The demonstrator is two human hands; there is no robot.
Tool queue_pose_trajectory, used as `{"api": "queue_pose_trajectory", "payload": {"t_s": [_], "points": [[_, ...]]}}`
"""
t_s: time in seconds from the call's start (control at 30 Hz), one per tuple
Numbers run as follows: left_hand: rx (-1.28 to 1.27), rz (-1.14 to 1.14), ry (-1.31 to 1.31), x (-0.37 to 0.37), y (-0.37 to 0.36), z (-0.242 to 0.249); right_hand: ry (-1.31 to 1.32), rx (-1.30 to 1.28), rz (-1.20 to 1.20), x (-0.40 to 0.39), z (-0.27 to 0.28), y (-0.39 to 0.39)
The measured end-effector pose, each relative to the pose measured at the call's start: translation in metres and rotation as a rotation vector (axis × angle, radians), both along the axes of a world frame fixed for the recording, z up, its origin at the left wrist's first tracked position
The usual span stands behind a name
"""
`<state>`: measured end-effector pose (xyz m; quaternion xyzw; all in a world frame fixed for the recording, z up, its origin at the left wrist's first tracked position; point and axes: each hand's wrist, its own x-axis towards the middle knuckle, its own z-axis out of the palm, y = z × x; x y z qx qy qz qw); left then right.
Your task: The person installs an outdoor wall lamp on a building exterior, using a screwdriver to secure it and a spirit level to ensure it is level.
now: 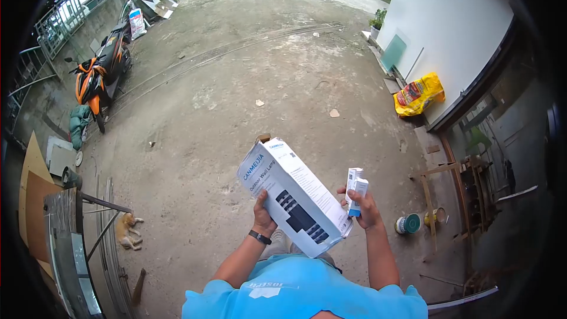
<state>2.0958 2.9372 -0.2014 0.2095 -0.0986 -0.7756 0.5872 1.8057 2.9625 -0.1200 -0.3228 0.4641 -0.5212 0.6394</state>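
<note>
A large white box (pixel 295 198) printed "Outdoor Wall Lamp" is held tilted in front of my body. My left hand (pixel 263 212) grips its left side, thumb on the printed face. A brown cardboard piece (pixel 263 138) shows at the box's top end. Two small white and blue boxes (pixel 358 192) stand side by side in my right hand (pixel 366 208), pinched between thumb and fingers. My right fingers are close to the large box's right edge; whether they touch it is unclear.
An orange motorcycle (pixel 91 80) stands at the left, above a lying cat (pixel 128 231). A yellow sack (pixel 419 94) leans on the white wall (pixel 449 18). Paint cans (pixel 409 224) and a wooden frame (pixel 430 215) stand right. A metal-legged table (pixel 64 207) is at lower left.
</note>
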Motion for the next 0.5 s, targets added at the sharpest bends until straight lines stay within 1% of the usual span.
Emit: {"api": "queue_pose_trajectory", "payload": {"t_s": [0.03, 0.07, 0.1, 0.17, 0.27, 0.33, 0.37, 0.4, 0.47, 0.5], "points": [[-0.006, -0.036, 0.007, -0.006, -0.041, 0.012, 0.024, -0.012, -0.028, -0.01, 0.016, -0.029], [-0.012, -0.036, -0.022, -0.014, -0.081, 0.012, 0.039, -0.025, -0.055, -0.019, 0.024, -0.058], [-0.011, -0.038, -0.043, -0.023, -0.12, 0.015, 0.039, -0.022, -0.085, -0.034, 0.024, -0.091], [-0.019, -0.047, -0.083, -0.041, -0.203, 0.016, 0.014, -0.039, -0.148, -0.055, 0.015, -0.161], [-0.029, -0.112, -0.119, -0.062, -0.326, -0.008, -0.035, -0.032, -0.177, -0.076, -0.011, -0.273], [-0.044, -0.17, -0.11, -0.077, -0.411, -0.012, -0.068, -0.066, -0.194, -0.084, -0.032, -0.371], [-0.053, -0.196, -0.104, -0.088, -0.455, -0.009, -0.085, -0.04, -0.16, -0.091, -0.034, -0.417], [-0.053, -0.167, -0.125, -0.104, -0.505, -0.006, -0.091, -0.069, -0.166, -0.094, -0.041, -0.469], [0.014, -0.114, -0.207, -0.116, -0.571, -0.003, -0.159, 0.043, -0.139, -0.105, -0.041, -0.556], [0.057, -0.106, -0.244, -0.119, -0.606, -0.004, -0.136, 0.046, -0.124, -0.108, -0.038, -0.594]]}}
